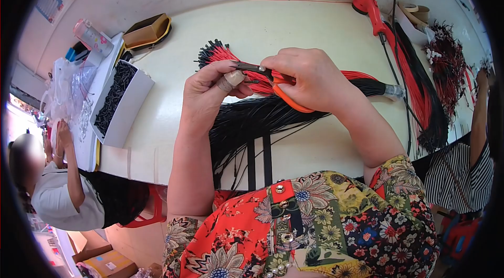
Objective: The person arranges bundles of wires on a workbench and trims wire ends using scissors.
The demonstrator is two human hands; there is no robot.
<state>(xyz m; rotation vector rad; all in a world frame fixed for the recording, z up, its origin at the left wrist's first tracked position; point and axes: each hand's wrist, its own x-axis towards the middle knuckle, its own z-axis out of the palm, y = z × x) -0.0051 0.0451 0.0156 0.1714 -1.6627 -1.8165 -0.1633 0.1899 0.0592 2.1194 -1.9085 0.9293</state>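
Observation:
My right hand (302, 75) grips orange-handled scissors (290, 98), their dark blades (248, 67) pointing left. My left hand (210, 89) is closed in a pinch at the blade tips, with pale tape wrapped round a digit. A small dark piece shows beside its fingertips; what it holds is not clear. Beneath both hands lies a bundle of red wires (359, 75) with black sleeved ends (212, 52). Nearer to me, a bundle of black wires (247, 120) spreads over the white table (184, 31).
A white box of short black pieces (137, 102) stands left, with a brown tray (147, 31) behind. At the back right is a red heat gun (370, 2) with its cord, beside more red and black wires (415, 78). Co-workers sit left (68, 194) and right (457, 173).

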